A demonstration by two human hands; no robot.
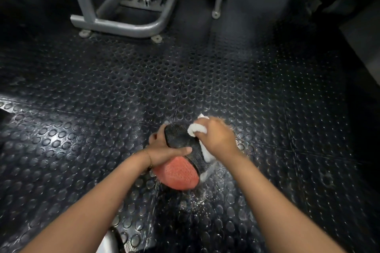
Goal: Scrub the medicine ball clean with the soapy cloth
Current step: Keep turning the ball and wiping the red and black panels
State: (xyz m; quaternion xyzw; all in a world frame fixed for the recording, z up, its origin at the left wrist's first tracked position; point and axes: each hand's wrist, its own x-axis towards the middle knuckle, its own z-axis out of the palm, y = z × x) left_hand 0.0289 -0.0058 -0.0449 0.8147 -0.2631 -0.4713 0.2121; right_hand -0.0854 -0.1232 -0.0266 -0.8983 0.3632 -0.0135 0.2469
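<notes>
Ball low over the wet floor, left hand wrapped round its side, right hand bunching cloth against it. Suggest firm brace, rotating to fresh patches.

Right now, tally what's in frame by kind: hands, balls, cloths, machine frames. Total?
Hands: 2 (left hand gripping the ball, right hand holding the cloth)
Medicine ball: 1
White cloth: 1
Grey machine frame: 1
Total: 5
</notes>
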